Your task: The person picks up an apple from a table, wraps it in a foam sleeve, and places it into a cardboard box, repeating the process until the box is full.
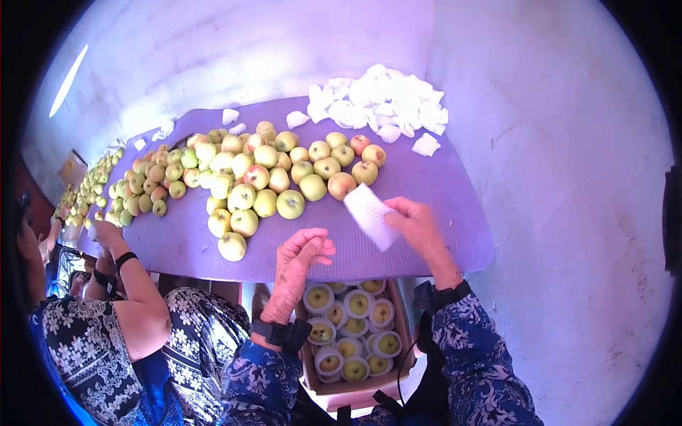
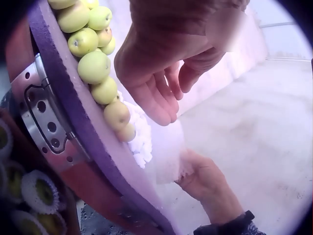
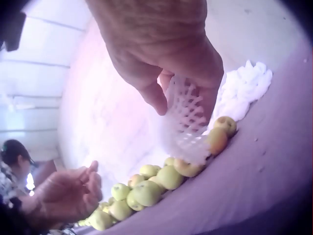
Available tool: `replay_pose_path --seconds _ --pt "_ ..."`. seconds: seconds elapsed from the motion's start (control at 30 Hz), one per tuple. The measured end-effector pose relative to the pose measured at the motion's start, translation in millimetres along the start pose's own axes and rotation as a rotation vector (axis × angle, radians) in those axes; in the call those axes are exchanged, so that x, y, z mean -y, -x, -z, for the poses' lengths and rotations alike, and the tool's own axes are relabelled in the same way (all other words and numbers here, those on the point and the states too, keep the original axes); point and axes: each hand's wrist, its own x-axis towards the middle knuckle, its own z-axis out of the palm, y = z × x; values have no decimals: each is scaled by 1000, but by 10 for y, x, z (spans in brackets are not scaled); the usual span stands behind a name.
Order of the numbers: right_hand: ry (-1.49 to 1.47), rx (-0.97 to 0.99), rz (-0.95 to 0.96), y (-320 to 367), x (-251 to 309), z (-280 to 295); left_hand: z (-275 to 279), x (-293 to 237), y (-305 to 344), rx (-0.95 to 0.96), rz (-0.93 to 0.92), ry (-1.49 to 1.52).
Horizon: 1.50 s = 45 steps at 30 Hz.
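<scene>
My right hand [image 1: 419, 221] pinches a white foam net sleeve [image 1: 371, 215] above the near edge of the purple table mat [image 1: 440, 184]; the sleeve [image 3: 186, 122] hangs from its fingers in the right wrist view. My left hand [image 1: 302, 259] hovers empty over the mat's front edge, fingers loosely bent, a short way left of the sleeve [image 2: 164, 156]. Several yellow-green apples [image 1: 266, 177] lie spread on the mat beyond both hands.
A cardboard box [image 1: 352, 334] of net-wrapped apples sits below the table edge between my arms. A heap of white foam sleeves [image 1: 380, 103] lies at the far right of the mat. Another person's arm [image 1: 124, 284] works at the left. A pale wall stands to the right.
</scene>
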Motion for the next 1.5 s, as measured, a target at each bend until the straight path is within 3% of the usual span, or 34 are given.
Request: replay_pose_path --seconds 0.1,0.3,0.5,0.67,0.87,1.0,1.27,1.37,1.5 --pt "-192 210 -87 9 95 -163 -60 -28 8 -79 -38 4" --pt "-117 398 -135 -29 76 -447 63 -7 -64 -156 10 54" --pt "-337 413 -242 -98 62 -538 226 83 -135 -342 -74 3" --pt "-367 315 -317 -59 87 -605 159 54 -119 -439 -223 -20" --pt "-320 126 -136 -89 -91 -694 -29 20 -71 -332 -223 3" --pt "-311 62 -82 -173 -148 -637 29 -18 -61 -298 -86 103" --pt "-413 172 -151 -63 59 -652 59 -72 -24 -200 24 194" --pt "-390 302 -127 -54 30 -709 117 103 -85 -351 -123 -42" --pt "-55 409 -66 -86 -56 -724 223 36 -72 -266 -190 -290"
